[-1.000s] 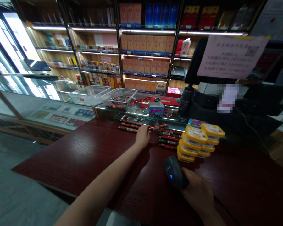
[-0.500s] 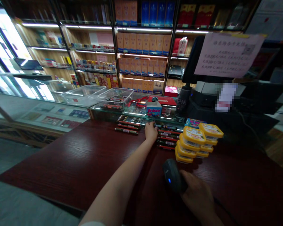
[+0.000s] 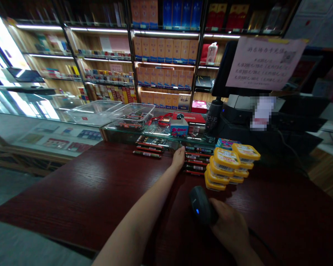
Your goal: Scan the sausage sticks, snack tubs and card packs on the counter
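My right hand (image 3: 229,221) is wrapped round a black handheld barcode scanner (image 3: 201,205) with a blue light lit, held low over the dark red wooden counter (image 3: 105,192). My left hand (image 3: 178,158) is stretched far forward, its fingers closed at the left end of a row of slim dark stick packets (image 3: 197,158). The fingertips are partly hidden; they seem to pinch the end of a packet. Left of this hand lies a second group of slim stick packets (image 3: 148,147). Yellow-lidded tubs (image 3: 226,159) stand stacked to the right of the row.
A glass ledge behind holds clear plastic bins (image 3: 133,114), a small blue-and-pink box (image 3: 179,127) and a red box (image 3: 194,118). At the right stands a monitor with a paper sign (image 3: 266,64). The scanner's cable (image 3: 262,240) trails right. Stocked shelves (image 3: 166,48) line the back.
My left hand has turned and drawn in slightly against the right row of stick packets. My right hand keeps the scanner in nearly the same place. The view has shifted a little.
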Demonstrator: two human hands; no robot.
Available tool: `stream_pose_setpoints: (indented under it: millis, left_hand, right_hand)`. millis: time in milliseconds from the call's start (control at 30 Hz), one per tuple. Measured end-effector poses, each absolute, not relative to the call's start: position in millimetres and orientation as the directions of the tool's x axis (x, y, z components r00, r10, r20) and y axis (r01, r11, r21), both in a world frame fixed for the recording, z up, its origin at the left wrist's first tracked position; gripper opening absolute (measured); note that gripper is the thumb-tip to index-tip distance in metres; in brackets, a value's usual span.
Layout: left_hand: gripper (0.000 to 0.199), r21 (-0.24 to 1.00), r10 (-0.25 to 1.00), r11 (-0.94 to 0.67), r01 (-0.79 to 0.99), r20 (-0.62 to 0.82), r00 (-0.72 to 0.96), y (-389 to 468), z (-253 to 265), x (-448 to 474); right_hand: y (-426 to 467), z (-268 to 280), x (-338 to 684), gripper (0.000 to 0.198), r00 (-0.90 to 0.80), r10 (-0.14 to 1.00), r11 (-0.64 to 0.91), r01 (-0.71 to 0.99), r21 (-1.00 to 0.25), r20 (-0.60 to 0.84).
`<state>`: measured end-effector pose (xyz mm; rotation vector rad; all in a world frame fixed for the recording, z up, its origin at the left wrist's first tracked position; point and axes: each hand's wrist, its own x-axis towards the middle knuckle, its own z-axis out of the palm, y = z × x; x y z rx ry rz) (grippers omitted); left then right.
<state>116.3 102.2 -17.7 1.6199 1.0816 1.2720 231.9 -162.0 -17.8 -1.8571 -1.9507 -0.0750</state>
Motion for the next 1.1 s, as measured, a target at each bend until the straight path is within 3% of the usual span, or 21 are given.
stream_pose_setpoints:
  millis: [167,400,533,633,800,1000,1100]
  left_hand:
    - [0.036,0.855,0.914,-0.406,0.323,0.388,0.120,93,-17,90]
    - [0.026,0.510,0.849,-0.416,0.753,0.515,0.119,79,-10,-12]
    - [0.036,0.364,0.894,-0.225,0.904,0.447,0.042,88,-4,-70]
    - [0.049,0.278,0.936,-0.179,0.944,0.342,0.077,95,-3,-94]
    - [0.034,0.162,0.937,-0.179,0.970,0.328,0.118,91,6,-98]
    - [0.023,0.137,0.958,-0.138,0.981,0.269,0.098,71,19,-74]
    - [0.020,0.221,0.959,-0.100,0.970,0.280,0.035,56,16,-55]
  right_hand:
    - [-163,-21,234,0.031,-0.020,0.928,0.104,0.973,-0.208,0.373]
    - [-166,-26,236,0.034,-0.005,0.927,0.087,0.976,-0.201,0.376]
    - [-166,-27,236,0.030,0.009,0.925,0.083,0.971,-0.226,0.379]
    - [-165,-28,237,0.032,0.003,0.925,0.092,0.969,-0.230,0.380]
    - [-163,-24,238,0.029,0.008,0.940,0.074,0.971,-0.228,0.342]
    - [-163,-20,236,0.028,0.017,0.935,0.054,0.980,-0.191,0.354]
    - [-164,-21,235,0.027,0.004,0.933,0.063,0.983,-0.174,0.359]
